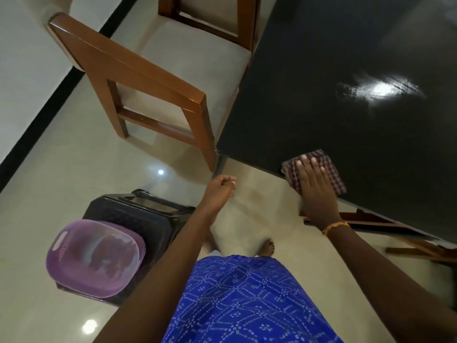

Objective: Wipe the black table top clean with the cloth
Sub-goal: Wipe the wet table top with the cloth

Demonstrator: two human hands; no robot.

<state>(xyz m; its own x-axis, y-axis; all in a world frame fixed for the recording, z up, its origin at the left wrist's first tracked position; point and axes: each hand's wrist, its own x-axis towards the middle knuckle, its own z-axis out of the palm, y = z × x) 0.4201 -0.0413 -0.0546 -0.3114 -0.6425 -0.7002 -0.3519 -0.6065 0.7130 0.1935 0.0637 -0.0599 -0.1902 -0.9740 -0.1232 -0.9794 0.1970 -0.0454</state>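
Where palm presses, cloth (331,173) half-hidden.

A wooden chair (138,78) with a pale seat stands on the glossy tiled floor (49,194), a second chair (210,16) beyond it. Nearer, a dark stool (138,214) carries a translucent purple basin (95,257) — it overhangs the stool's left edge. A black band (37,125) crosses the floor.
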